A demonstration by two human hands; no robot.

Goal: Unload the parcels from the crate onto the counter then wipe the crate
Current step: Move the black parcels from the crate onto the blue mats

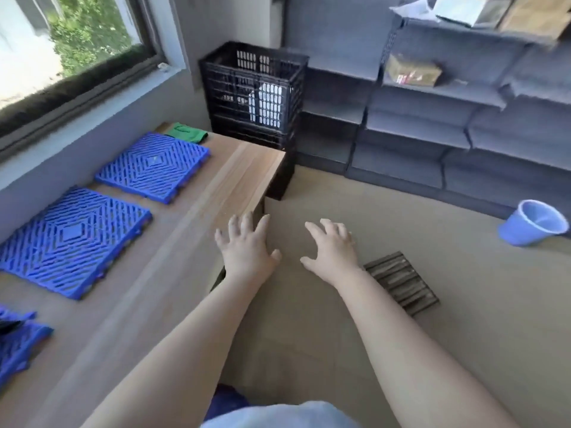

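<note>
- Wooden counter (241, 168) runs under the window; black slatted plastic crate (253, 91) stands at its far end, something white inside.
- Left hand (247, 245) and right hand (332, 251) spread wide, holding nothing.
- Unloading seems underway; next, reach into the crate.

Black slatted crate (253, 94): I log it upright at twelve o'clock, beyond the wooden counter (197, 205); a white item shows through its slats.

Green cloth (187, 132): folded, at the counter's far end.

Black lattice crate (253, 94), something white showing through it. Blue tiles (71, 239) with a diamond grid lie on the pale wood-grain worktop (234, 177). Green cloth (187, 132), light-blue bucket (533, 222), grey shelves (432, 118).
</note>
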